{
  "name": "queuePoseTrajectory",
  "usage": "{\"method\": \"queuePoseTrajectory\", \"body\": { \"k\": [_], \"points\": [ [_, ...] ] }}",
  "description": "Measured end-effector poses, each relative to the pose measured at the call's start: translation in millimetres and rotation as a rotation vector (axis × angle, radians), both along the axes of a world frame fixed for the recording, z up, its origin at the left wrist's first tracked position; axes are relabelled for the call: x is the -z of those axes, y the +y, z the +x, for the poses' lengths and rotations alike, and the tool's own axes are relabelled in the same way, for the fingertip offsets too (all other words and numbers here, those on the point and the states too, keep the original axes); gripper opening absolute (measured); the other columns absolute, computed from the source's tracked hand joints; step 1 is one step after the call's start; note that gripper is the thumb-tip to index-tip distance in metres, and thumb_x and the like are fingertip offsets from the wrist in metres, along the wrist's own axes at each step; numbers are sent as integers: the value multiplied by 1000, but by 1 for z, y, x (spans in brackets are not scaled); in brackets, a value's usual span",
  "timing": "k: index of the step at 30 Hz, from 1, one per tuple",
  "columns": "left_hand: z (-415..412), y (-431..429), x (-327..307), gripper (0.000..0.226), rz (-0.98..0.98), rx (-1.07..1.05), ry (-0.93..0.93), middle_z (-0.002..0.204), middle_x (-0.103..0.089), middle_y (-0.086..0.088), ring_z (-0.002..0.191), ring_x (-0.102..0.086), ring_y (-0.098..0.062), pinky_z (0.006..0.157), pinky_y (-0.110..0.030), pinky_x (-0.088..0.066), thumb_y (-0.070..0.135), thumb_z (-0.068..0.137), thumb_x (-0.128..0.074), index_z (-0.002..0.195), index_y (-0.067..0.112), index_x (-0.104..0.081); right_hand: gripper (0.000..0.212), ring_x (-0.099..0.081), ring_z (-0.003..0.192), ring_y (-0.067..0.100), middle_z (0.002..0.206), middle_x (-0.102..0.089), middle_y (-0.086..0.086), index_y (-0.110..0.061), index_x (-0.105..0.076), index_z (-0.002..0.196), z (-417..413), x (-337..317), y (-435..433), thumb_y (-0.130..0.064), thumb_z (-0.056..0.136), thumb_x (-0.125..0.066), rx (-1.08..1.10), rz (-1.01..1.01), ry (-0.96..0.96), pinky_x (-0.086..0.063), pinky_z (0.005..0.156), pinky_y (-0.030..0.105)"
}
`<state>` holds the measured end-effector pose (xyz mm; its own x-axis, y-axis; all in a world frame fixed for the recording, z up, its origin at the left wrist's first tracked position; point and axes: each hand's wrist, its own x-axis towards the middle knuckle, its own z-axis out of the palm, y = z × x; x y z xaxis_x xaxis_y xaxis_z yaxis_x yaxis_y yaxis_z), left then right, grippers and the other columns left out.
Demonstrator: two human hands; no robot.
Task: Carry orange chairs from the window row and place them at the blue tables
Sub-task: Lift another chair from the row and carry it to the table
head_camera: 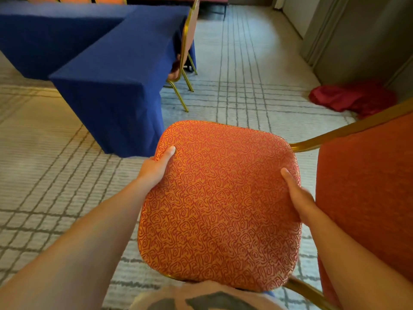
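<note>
Transit: orange chair held by its seat, short of the blue tables

The chair is off the carpet, held low in front of the person's body, its patterned seat facing up at the camera and its backrest swung out to the person's right. That attitude probably keeps the legs, which are mostly hidden beneath the seat, clear of the floor and the person's own legs.

The left hand grips the seat's left edge, and the right hand grips the opposite edge. On each, the thumb lies flat on top of the cushion; the other fingers are hidden beneath the rim, so I judge them curled under to bear the weight, a clamp from both sides that stops the chair twisting.

The nearer blue table stands ahead and to the left, well apart from the carried chair, with a second blue table behind it. One chair is already tucked at the nearer table's right side, its gold frame against the cloth. The open stretch of that same side, closer to the person, looks the likely spot for this one.

A red cloth lies heaped on the carpet to the right, off the line to the table
</note>
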<state>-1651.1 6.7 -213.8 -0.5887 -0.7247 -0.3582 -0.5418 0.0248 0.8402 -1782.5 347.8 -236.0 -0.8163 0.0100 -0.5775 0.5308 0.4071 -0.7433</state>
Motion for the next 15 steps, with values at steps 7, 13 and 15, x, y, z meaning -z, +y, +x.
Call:
{"method": "queuePoseTrajectory", "body": {
  "k": [7, 13, 15],
  "points": [
    [-142, -62, 14, 72, 31, -30, -6, 122, -63, -12, 112, -59, -30, 88, -32, -40, 69, 82, -52, 121, 10, -64, 112, -56, 118, 36, 131, -59, 18, -12, -57, 131, -153, 5, -69, -93, 54, -53, -44, 29, -17, -42, 105, 48],
    [-247, -111, 10, 75, 48, -90, -5, 126, -61, -15, 114, -57, -31, 94, -35, -41, 69, 82, -52, 123, 7, -63, 100, -56, 116, 35, 129, -60, 17, -10, -56, 132, -288, -5, -130, -85, 66, -56, -103, 8, 5, -44, 101, 44],
    [-269, -127, 7, 73, 29, -104, 1, 127, -61, -14, 115, -57, -31, 93, -34, -41, 67, 83, -54, 123, 6, -63, 96, -55, 118, 35, 130, -59, 17, -10, -55, 133, -315, -6, -149, -82, 70, -56, -131, 20, 14, -42, 100, 43]
  ]
}}
